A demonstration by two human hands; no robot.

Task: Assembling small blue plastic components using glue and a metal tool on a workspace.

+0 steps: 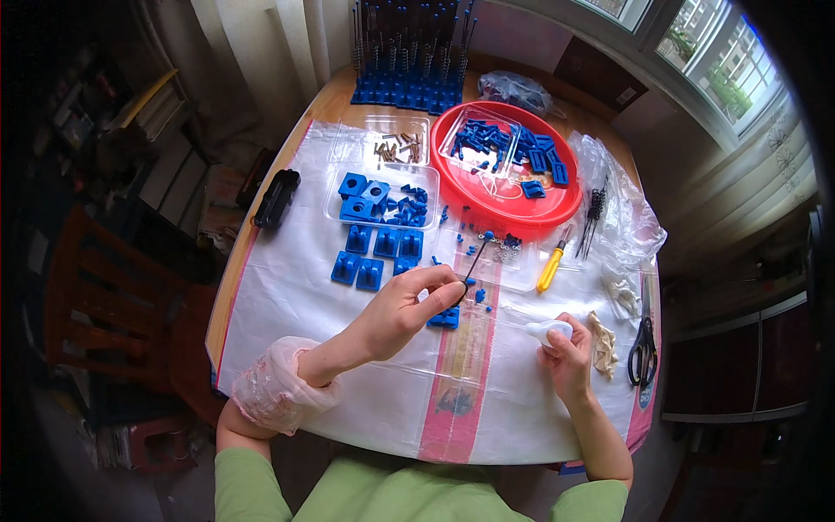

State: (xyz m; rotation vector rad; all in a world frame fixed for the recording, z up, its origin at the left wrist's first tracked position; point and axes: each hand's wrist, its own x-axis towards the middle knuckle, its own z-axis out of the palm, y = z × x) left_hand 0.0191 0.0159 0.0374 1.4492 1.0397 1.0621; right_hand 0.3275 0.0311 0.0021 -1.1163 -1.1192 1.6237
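Currently, a thin black rod (476, 260) is pinched between the thumb and fingertips of the left hand (407, 306), its far end reaching a small blue piece (489, 236) beyond that hand, though whether the two are joined cannot be told. A white bottle (550, 330) is gripped in the curled fingers of the right hand (570, 358). Just below the left fingertips a blue block (444, 319) is partly hidden, while a yellow-handled screwdriver (549, 271) is seen beyond the right hand and black scissors (643, 352) to its right.
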